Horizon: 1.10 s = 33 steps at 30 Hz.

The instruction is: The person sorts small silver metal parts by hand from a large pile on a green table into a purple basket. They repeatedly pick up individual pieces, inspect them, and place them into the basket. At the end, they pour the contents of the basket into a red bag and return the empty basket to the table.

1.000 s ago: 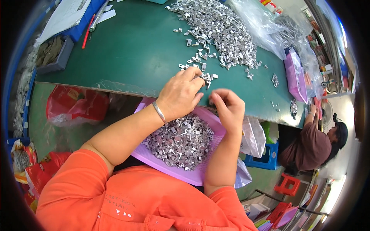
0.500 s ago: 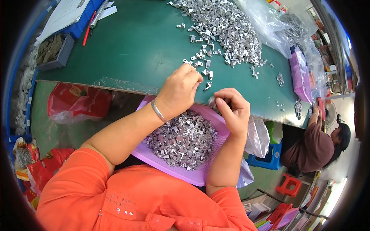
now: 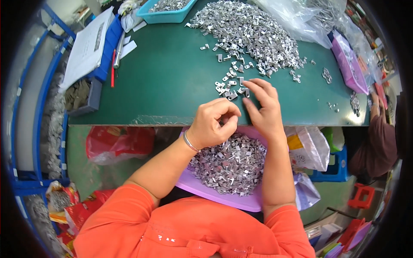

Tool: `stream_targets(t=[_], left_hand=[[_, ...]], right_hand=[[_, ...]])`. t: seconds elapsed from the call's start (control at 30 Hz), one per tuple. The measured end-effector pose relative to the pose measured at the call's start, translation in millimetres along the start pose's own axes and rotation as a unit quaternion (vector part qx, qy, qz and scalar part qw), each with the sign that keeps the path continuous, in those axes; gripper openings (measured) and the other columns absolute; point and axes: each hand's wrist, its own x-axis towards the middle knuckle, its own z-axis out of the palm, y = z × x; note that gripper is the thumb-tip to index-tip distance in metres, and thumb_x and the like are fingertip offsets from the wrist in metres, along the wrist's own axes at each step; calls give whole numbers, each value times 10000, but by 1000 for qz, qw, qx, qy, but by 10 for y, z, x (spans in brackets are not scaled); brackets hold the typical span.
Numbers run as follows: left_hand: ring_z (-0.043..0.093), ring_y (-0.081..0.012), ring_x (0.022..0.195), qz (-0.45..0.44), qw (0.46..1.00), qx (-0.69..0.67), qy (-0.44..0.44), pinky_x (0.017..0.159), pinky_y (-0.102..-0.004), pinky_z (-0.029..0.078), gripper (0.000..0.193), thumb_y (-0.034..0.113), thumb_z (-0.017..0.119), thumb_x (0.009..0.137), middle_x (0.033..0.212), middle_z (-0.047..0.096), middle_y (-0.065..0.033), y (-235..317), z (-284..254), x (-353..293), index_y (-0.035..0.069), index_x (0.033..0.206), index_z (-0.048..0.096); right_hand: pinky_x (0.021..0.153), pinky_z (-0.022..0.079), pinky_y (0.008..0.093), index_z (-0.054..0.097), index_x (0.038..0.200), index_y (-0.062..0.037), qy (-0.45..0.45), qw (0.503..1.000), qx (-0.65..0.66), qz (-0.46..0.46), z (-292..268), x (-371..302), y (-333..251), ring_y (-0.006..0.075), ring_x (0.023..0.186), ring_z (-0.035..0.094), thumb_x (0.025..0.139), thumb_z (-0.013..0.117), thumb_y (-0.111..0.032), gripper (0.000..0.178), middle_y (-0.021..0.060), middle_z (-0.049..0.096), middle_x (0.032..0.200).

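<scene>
Above the near edge of the green table (image 3: 163,77), my left hand (image 3: 215,121) is closed, thumb and forefinger curled together. Whatever it may hold is hidden. My right hand (image 3: 266,109) reaches over the tabletop with thumb and fingers apart, beside a few loose metal brackets (image 3: 232,84). One small L-shaped bracket (image 3: 246,92) lies between its fingertips, not visibly gripped. Beyond them spreads a large heap of the same silvery brackets (image 3: 254,36). Below my hands, at my lap, a purple plastic basket (image 3: 193,182) holds many more brackets (image 3: 228,165).
A turquoise tray (image 3: 165,16) of metal parts, a blue file holder (image 3: 109,47), a red pen (image 3: 113,69) and a grey bin (image 3: 90,99) stand at the left. At the right are a purple basket (image 3: 350,69), clear plastic bags (image 3: 297,23) and a co-worker's sleeve (image 3: 378,139).
My head view has shifted. My right hand has moved from over the basket's edge out to the loose brackets, its fingers spreading. My left hand has drawn back from those brackets toward the basket.
</scene>
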Motion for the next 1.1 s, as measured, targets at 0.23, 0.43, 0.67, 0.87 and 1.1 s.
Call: stream_targets(t=[0.23,0.43,0.67,0.87,1.1], left_hand=[[587,-167,782,-17,975,198,102,678,-280,497,223,-34,646,790,1030,568,-91,-38,155,71,-3,1011,651],[593,-248,830,14,954,293,57,706,-334,508,213,-7,698,774,1034,562,-119,-106,167,74,9,981,654],[516,-71,607,28,995,97,14,546,-207,413,159,-61,651,751,882,624,-33,-2,39,21,18,888,660],[572,-77,823,-87,978,-2,190,746,-218,466,153,-64,556,890,978,597,-28,-150,-26,-54,-6,1019,614],[566,-164,848,-93,965,227,96,792,-273,486,444,-27,612,808,1118,555,-113,-78,-93,-2,-17,1246,537]], right_hand=[[626,514,317,649,866,15,35,968,142,202,-27,-134,17,221,678,655,836,673,-1,42,133,650,795],[654,494,362,623,815,21,63,986,30,151,-83,-149,25,280,710,616,834,647,-22,52,133,636,774],[719,469,363,669,816,-11,-192,967,137,99,-414,-209,102,258,760,599,815,631,-49,54,96,635,768],[811,477,383,686,990,-48,-50,993,105,20,46,-89,-83,298,928,584,813,665,-45,178,105,631,970],[760,500,359,663,902,-15,-193,965,176,36,-104,-115,-119,283,850,607,751,690,-7,154,111,632,887]])
